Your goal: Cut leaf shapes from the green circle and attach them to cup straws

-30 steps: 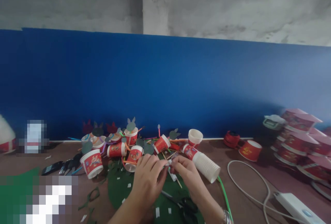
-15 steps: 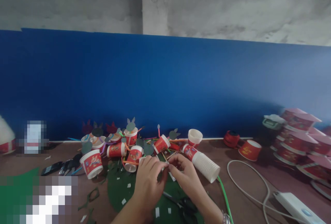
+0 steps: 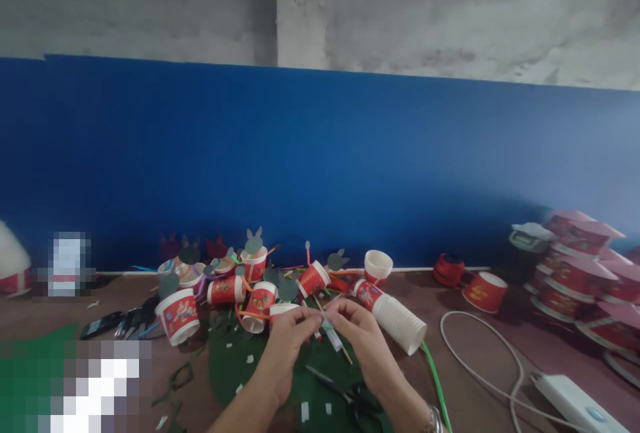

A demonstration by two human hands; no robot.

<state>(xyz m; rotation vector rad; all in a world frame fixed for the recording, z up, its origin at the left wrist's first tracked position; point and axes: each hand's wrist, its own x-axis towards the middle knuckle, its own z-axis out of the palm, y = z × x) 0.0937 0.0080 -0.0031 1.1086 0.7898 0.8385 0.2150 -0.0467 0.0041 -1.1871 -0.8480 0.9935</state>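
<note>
My left hand (image 3: 284, 348) and my right hand (image 3: 361, 334) meet over a dark green felt sheet (image 3: 235, 368), fingertips pinched close together. Between them is something tiny that I cannot make out, near a thin wooden stick (image 3: 331, 330) lying on the felt. Just beyond my fingers lies a heap of small red paper cups (image 3: 260, 278) with coloured straws and grey-green cut-out shapes stuck in them. A sleeve of stacked white cups (image 3: 395, 316) lies on its side to the right of my right hand. Black scissors (image 3: 350, 393) rest on the felt under my wrists.
A blue board (image 3: 320, 160) backs the brown table (image 3: 470, 380). A single red cup (image 3: 484, 290) and red tape rolls (image 3: 447, 268) lie right of centre, stacked red bowls (image 3: 575, 273) far right. A white cable (image 3: 490, 366) runs to a power strip (image 3: 575, 403). Dark tools (image 3: 115, 322) lie left.
Both hands have lifted slightly and drawn a little apart at the palms, fingertips still pinched together. The stick and white bits on the felt show more. Nothing else has moved.
</note>
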